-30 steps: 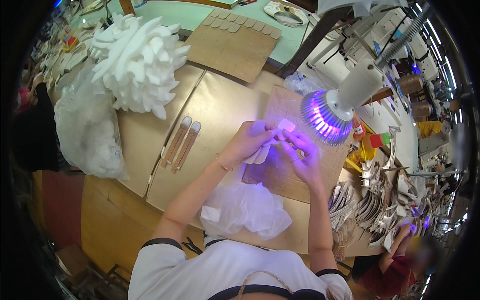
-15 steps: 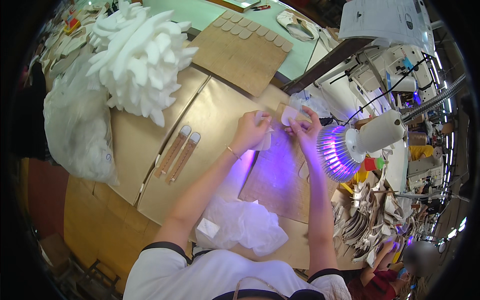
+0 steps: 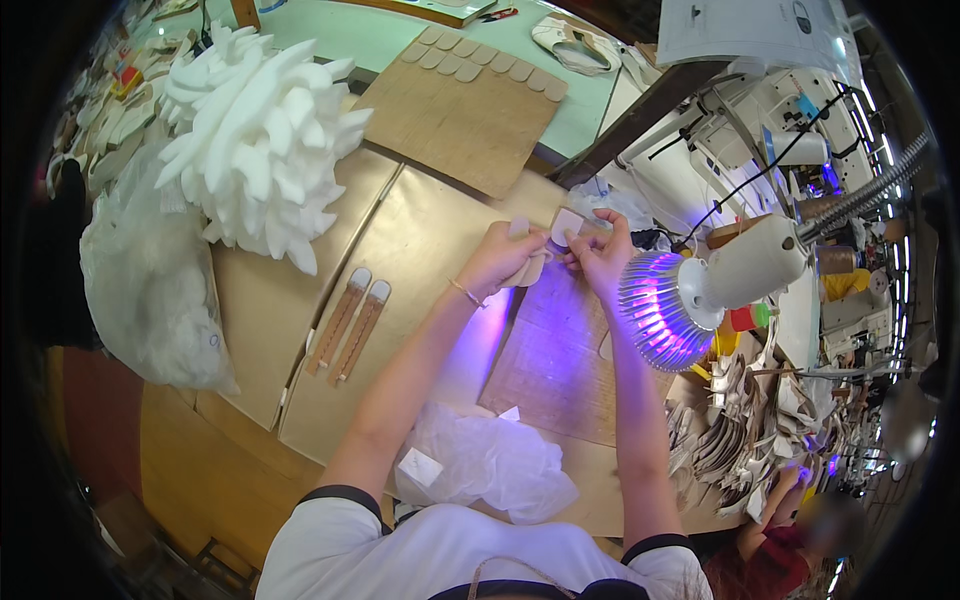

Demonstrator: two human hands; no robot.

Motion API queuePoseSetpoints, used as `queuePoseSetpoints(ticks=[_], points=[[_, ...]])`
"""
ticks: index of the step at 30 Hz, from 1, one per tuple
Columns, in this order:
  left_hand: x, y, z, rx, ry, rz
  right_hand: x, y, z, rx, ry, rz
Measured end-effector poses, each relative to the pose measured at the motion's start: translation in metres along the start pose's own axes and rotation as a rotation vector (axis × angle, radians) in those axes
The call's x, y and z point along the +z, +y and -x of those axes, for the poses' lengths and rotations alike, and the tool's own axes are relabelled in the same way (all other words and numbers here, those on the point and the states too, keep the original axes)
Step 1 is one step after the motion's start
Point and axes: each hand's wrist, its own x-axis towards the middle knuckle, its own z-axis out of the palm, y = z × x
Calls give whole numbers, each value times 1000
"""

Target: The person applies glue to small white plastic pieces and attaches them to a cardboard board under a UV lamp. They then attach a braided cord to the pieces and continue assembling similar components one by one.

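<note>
My left hand (image 3: 500, 257) is closed on several small pale tabs with rounded ends (image 3: 532, 272). Just to its right, my right hand (image 3: 600, 252) pinches another small pale piece (image 3: 566, 224), square at the top in this view. The left fingertips meet that piece's lower left edge, so both hands are at it. Below the hands lies a brown board (image 3: 555, 350), lit violet by a finned lamp (image 3: 665, 310) close beside my right wrist. On the gold-coloured table to the left rest two brown strips with pale rounded ends (image 3: 346, 322).
A large heap of white foam pieces (image 3: 262, 145) and a plastic bag (image 3: 150, 290) stand at left. Beyond, another brown board (image 3: 460, 120) carries rows of pale tabs. A crumpled translucent bag (image 3: 490, 460) lies near my body. Stacked cut pieces (image 3: 730, 435) and a co-worker (image 3: 770, 560) are at right.
My hands have come together; the left fingertips now reach the piece in my right hand. The piece sits at a different angle. The whole view has shifted slightly.
</note>
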Motion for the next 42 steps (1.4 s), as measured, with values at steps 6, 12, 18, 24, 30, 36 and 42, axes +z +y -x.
queuePoseSetpoints(ticks=[6,12,18,24,30,36,42], points=[[16,3,7,86,49,-66,-10,6,-4,-46,40,70],[30,-9,-1,184,97,-110,-28,19,-2,-108,42,-113],[24,-9,-5,465,-21,-41,-69,13,44,-76,305,-33],[-36,22,5,318,42,-92,-145,65,130,-104,848,667],[-83,40,16,176,18,147,-154,56,147,-39,323,346],[-45,50,31,-37,-115,81,-200,26,230,-218,501,415],[76,-13,78,-162,-256,-172,-230,75,360,315,596,273]])
